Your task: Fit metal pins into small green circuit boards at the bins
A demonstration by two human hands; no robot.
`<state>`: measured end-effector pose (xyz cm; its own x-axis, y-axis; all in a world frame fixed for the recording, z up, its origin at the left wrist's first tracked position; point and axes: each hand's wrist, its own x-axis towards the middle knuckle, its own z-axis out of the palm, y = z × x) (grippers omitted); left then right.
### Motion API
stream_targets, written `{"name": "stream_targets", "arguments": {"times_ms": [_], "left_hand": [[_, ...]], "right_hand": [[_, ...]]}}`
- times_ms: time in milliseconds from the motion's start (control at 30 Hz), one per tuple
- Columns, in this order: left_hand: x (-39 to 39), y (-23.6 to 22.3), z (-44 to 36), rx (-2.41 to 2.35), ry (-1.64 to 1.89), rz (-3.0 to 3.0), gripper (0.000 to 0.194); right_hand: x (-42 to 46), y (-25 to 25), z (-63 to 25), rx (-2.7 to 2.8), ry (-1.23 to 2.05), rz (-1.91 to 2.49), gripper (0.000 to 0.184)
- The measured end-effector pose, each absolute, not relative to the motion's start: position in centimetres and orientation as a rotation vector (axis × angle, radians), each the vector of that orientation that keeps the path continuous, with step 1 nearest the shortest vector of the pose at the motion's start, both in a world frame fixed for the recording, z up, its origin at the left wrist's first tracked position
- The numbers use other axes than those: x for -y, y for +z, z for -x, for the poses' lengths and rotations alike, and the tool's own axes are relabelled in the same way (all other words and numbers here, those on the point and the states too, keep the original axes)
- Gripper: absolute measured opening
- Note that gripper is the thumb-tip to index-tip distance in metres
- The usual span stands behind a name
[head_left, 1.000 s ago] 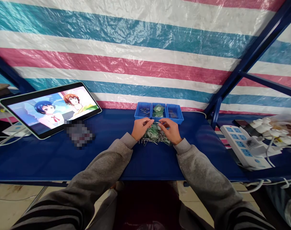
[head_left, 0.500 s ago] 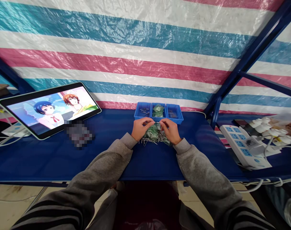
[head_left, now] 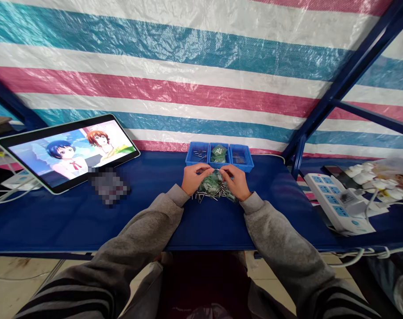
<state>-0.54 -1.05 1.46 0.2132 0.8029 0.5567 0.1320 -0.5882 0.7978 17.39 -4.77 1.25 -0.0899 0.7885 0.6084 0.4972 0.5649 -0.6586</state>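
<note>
My left hand [head_left: 196,177] and my right hand [head_left: 236,180] face each other over a pile on the blue table, thumbs and fingers pinched. Between the fingertips is a small clear plastic bag [head_left: 217,170], gripped from both sides; its details are too small to read. Below lies a heap of slim metal pins or screws [head_left: 211,193] mixed with green-tinted plastic packets [head_left: 211,181]. Just beyond my hands stands a blue three-part bin [head_left: 221,165]. Its left part holds a few metal pins, the middle green packets [head_left: 219,153], the right dark flat pieces.
At the left a tablet [head_left: 71,153] leans showing a cartoon, with a blurred-out object [head_left: 110,187] beside it. To the right are a power strip [head_left: 334,201], chargers and white bottles [head_left: 362,175]. A blue metal frame [head_left: 324,106] and striped sheeting [head_left: 201,93] stand behind.
My hands stay over the pile, with small finger shifts on the bag; the right fingertips moved slightly. The bin and the heap look the same.
</note>
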Motion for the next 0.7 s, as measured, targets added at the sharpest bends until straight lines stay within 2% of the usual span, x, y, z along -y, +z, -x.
{"name": "stream_targets", "arguments": {"times_ms": [500, 700], "left_hand": [[1.26, 1.50, 0.34, -0.743, 1.303, -1.806, 0.031], [1.02, 1.71, 0.66, -0.835, 1.238, -2.076, 0.038]], "right_hand": [[4.62, 1.20, -17.34, 1.720, 0.328, 1.105, 0.043], [4.68, 1.33, -17.44, 1.661, 0.322, 1.108, 0.041]]}}
